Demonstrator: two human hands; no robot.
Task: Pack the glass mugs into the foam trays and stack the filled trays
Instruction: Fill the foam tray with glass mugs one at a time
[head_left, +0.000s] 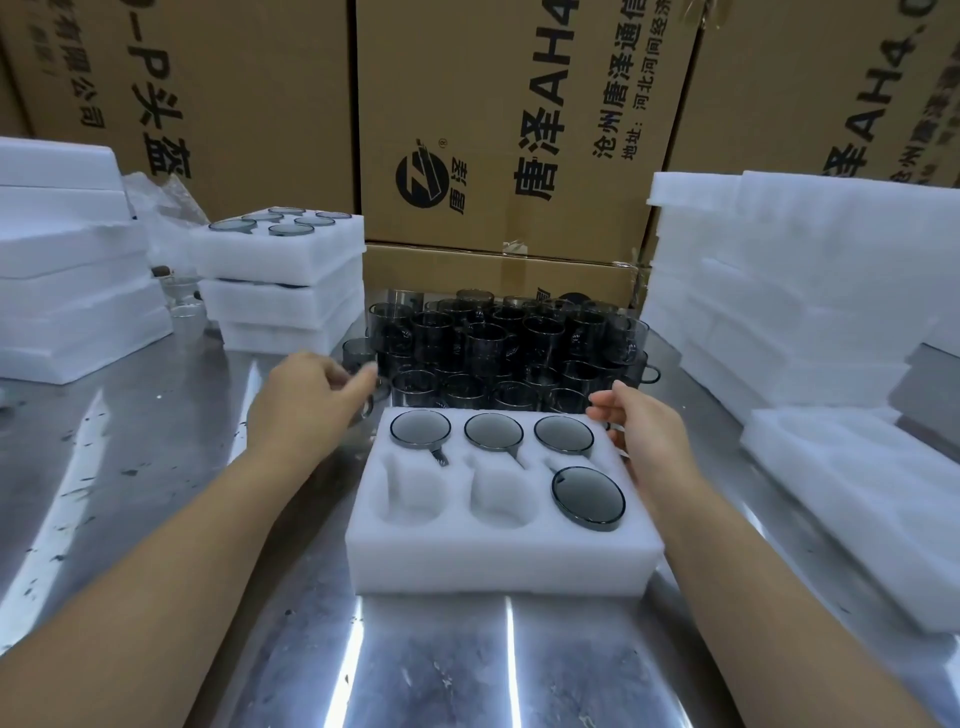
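While scratched steel table fronts cartons | left hand: blurred, cannot tell | right hand: loose beside foam tray

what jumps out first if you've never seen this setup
The white foam tray at centre, four smoky mugs seated and two near pockets empty. Behind it crowds a dark cluster of loose glass mugs; a stack of trays, the top one full, stands back left.

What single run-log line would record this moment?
foam tray: four mugs in, two front slots empty | left hand: grips loose mug | right hand: relaxed, at tray's right edge
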